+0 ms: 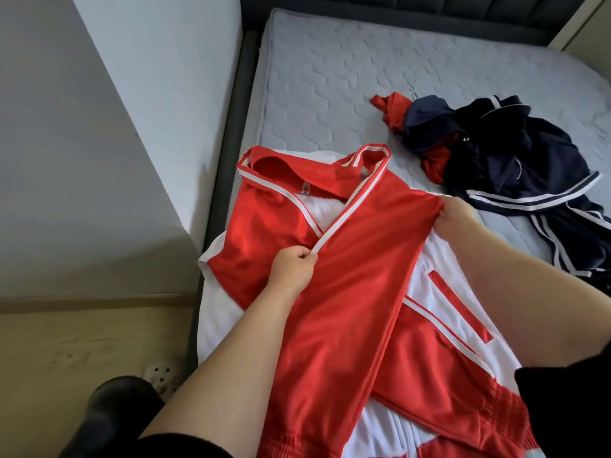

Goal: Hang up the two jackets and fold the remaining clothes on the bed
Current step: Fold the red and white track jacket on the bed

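Note:
A red and white jacket [264, 226] lies spread on the near left part of the bed [330, 77]. One red sleeve [347, 309] with a white stripe is laid diagonally across its front. My left hand [292, 267] pinches that sleeve's striped edge near the middle of the jacket. My right hand [458, 218] grips the sleeve's other edge at the jacket's right shoulder. A heap of navy clothes [515, 160] with white stripes, mixed with red cloth [393, 110], lies on the mattress to the right.
A grey wall [99, 143] runs close along the bed's left side, with a strip of wooden floor [82, 342] below it. A dark bed frame [228, 143] edges the mattress. A pale perforated shoe [162, 375] lies on the floor.

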